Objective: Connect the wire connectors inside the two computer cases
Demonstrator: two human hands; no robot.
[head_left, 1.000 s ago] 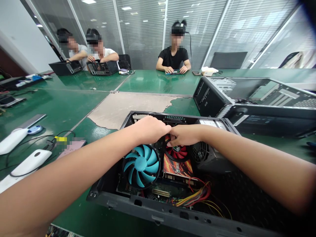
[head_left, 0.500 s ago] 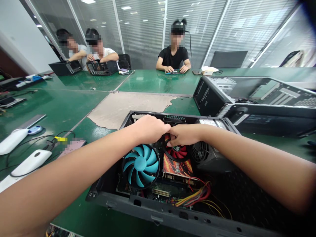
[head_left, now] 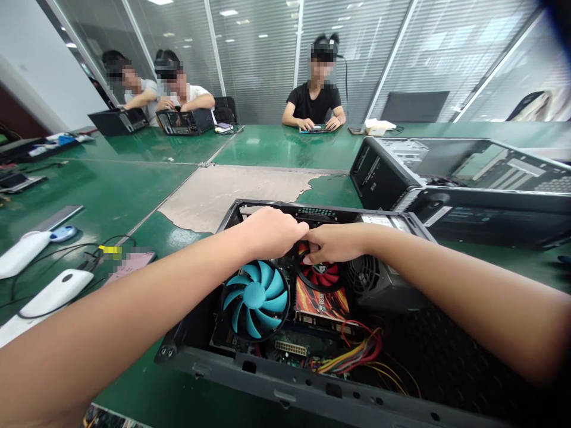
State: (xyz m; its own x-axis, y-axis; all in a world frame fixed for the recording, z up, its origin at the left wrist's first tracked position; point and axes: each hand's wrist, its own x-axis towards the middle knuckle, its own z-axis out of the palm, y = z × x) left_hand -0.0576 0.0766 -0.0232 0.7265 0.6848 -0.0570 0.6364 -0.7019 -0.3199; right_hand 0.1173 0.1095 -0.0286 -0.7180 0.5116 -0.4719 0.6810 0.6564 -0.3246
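At a green table (head_left: 285, 148), over a computer case (head_left: 307, 388) open side up, probably for access. With curled left hand (head_left: 275, 230) and half-closed right hand (head_left: 335, 242) above its red fan (head_left: 329, 276); cannot tell whether gripping anything.

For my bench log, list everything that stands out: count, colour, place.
Table: one, green, beneath the cases.
People: three, pale or black shirts, far side.
Near case: one, black, bottom centre.
Large fan: one, blue, inside near case.
Small fan: one, red, beside it.
Wires: several, multicoloured, same case.
Far cases: two, black, far left.
Right-side cases: count unclear, black, right.
White gadgets: two, white, left.
Left hand, right hand: one each, bare, over near case.
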